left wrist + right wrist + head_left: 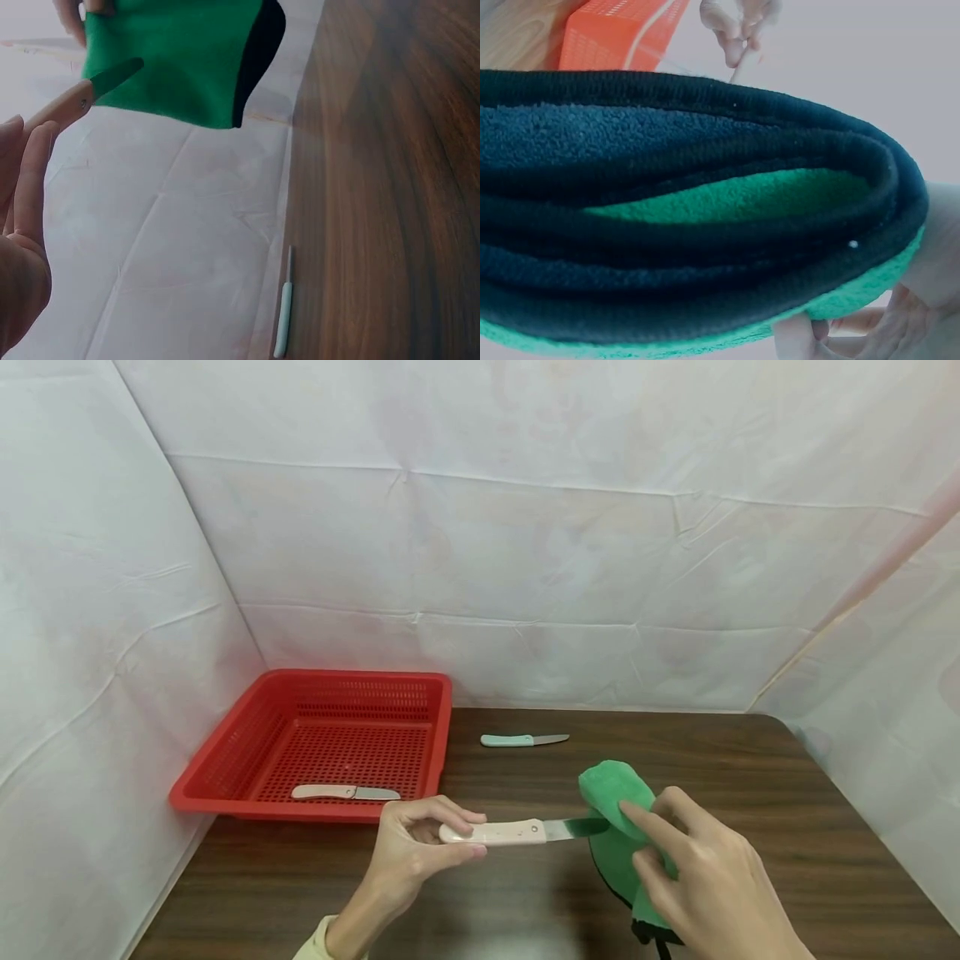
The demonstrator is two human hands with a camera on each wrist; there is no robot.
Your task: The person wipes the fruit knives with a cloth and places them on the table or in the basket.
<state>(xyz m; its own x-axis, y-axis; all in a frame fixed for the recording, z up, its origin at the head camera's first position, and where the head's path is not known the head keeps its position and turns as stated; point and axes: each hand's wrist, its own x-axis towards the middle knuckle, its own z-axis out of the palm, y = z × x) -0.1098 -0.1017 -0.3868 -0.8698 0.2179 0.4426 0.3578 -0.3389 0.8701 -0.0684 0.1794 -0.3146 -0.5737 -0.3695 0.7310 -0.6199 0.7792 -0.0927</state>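
Observation:
Between the thumb and fingers of my left hand [408, 853] is the pale pink handle of a small knife [501, 833]. Its blade points right, and the tip reaches a green cloth [611, 787] with black edging. Whether the blade touches the cloth I cannot tell; it looks green near the tip. My right hand [708, 864] grips the folded cloth, its fingers on the near side. In the right wrist view the cloth's dark edges [705, 319] fill most of the picture, with several folded layers. The left wrist view shows the blade [116, 75] in front of the cloth.
A red plastic basket [360, 676] stands at the left, with a pink-handled knife [324, 791] lying in it. Another knife with a pale green handle [507, 741] lies on the dark wooden table [750, 760] near the back. White sheets [525, 552] hang around the table.

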